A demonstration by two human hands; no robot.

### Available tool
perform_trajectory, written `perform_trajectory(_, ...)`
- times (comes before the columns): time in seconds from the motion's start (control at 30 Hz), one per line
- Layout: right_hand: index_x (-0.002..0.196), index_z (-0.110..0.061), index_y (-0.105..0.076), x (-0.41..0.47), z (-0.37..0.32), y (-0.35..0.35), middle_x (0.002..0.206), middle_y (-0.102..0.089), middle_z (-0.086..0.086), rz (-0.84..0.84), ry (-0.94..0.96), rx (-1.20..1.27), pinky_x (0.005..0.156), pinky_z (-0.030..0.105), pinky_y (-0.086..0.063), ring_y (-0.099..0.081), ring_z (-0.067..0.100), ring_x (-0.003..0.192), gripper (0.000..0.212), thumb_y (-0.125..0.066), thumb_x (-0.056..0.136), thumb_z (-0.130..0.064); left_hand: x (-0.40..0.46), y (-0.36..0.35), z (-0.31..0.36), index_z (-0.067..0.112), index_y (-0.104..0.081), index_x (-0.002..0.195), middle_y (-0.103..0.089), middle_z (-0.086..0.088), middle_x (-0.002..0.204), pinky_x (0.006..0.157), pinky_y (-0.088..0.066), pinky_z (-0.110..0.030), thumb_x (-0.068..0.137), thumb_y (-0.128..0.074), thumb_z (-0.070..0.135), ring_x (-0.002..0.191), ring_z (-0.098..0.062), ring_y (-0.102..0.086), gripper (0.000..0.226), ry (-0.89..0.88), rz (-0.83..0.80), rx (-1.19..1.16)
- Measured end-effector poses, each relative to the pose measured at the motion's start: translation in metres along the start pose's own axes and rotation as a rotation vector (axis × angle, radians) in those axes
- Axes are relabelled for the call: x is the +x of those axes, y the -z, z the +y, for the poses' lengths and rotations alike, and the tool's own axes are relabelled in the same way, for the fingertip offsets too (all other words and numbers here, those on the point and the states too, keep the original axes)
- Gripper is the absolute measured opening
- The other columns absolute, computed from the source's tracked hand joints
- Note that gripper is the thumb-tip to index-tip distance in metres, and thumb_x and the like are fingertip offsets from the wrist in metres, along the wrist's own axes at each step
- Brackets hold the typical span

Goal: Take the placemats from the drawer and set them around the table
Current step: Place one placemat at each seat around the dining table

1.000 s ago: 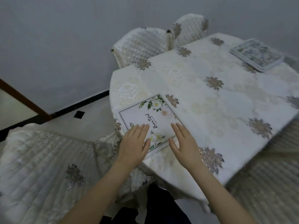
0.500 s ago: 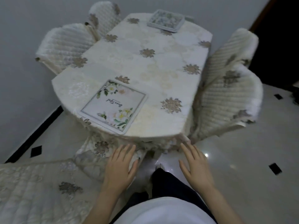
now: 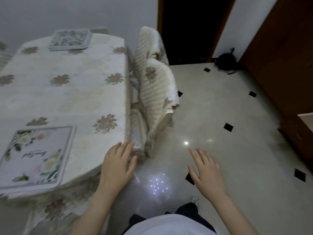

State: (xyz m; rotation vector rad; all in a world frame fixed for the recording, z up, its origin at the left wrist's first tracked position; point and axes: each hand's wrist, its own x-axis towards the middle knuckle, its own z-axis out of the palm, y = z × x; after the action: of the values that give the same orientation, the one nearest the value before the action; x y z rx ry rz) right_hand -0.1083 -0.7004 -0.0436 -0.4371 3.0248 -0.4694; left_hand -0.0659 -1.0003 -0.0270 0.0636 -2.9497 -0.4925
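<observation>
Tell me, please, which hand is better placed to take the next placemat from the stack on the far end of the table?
Probably the left hand: it is empty, at the table corner, on the stack side. The right hand hangs over the floor.

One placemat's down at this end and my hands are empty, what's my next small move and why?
Probably walk along the table to the stack of placemats at its far end and take one: both the left hand and right hand hold nothing.

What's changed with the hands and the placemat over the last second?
Both hands let go: the left hand and right hand came off the floral placemat and now hover open beyond the table edge, holding nothing. The placemat stayed where it was laid; the stack of placemats at the far end is unchanged.
</observation>
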Motion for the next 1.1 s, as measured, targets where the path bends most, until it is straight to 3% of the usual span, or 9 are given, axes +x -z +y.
perform_trajectory(0.17, 0.142, -0.022, -0.042, 0.004, 0.096, 0.027, 0.142, -0.049, 0.006, 0.014, -0.134, 0.026, 0.104, 0.041, -0.037, -0.045, 0.028, 0.129, 0.056, -0.029, 0.094, -0.047, 0.057, -0.052, 0.095, 0.010, -0.058, 0.128, -0.061, -0.007, 0.125, 0.100, -0.040, -0.038, 0.094, -0.038, 0.041, 0.116, -0.026, -0.053, 0.051, -0.102, -0.074, -0.041)
perform_trajectory(0.3, 0.147, -0.025, -0.034, 0.012, 0.169, 0.050, 0.148, -0.041, 0.003, 0.013, -0.192, 0.050, 0.110, 0.037, -0.029, -0.037, 0.025, 0.136, 0.059, -0.024, 0.095, -0.049, 0.092, -0.096, 0.172, 0.014, -0.053, 0.134, -0.057, -0.006, 0.133, 0.107, -0.031, -0.037, 0.095, -0.035, 0.043, 0.125, -0.025, -0.049, 0.052, -0.161, -0.147, -0.045)
perform_trajectory(0.47, 0.146, -0.023, -0.036, 0.047, 0.228, 0.078, 0.146, -0.044, 0.005, 0.027, -0.228, 0.078, 0.109, 0.041, -0.034, -0.041, 0.026, 0.134, 0.057, -0.026, 0.095, -0.047, 0.146, -0.118, 0.238, 0.017, -0.049, 0.138, -0.055, -0.004, 0.135, 0.109, -0.027, -0.037, 0.096, -0.033, 0.043, 0.128, -0.025, -0.047, 0.052, -0.230, -0.205, -0.045)
perform_trajectory(0.7, 0.146, -0.023, -0.036, 0.146, 0.267, 0.087, 0.145, -0.045, 0.007, 0.012, -0.198, 0.091, 0.108, 0.042, -0.035, -0.042, 0.028, 0.132, 0.056, -0.026, 0.096, -0.047, 0.255, -0.135, 0.250, 0.016, -0.050, 0.137, -0.055, -0.004, 0.135, 0.108, -0.030, -0.036, 0.097, -0.032, 0.042, 0.127, -0.024, -0.047, 0.052, -0.205, -0.162, -0.060)
perform_trajectory(1.1, 0.149, -0.029, -0.028, 0.412, 0.279, 0.110, 0.150, -0.038, -0.001, 0.051, -0.131, 0.120, 0.114, 0.039, -0.028, -0.031, 0.018, 0.138, 0.059, -0.017, 0.095, -0.052, 0.494, -0.142, 0.201, 0.016, -0.050, 0.138, -0.055, -0.005, 0.136, 0.104, -0.040, -0.042, 0.096, -0.030, 0.046, 0.125, -0.027, -0.049, 0.055, -0.128, -0.082, -0.088)
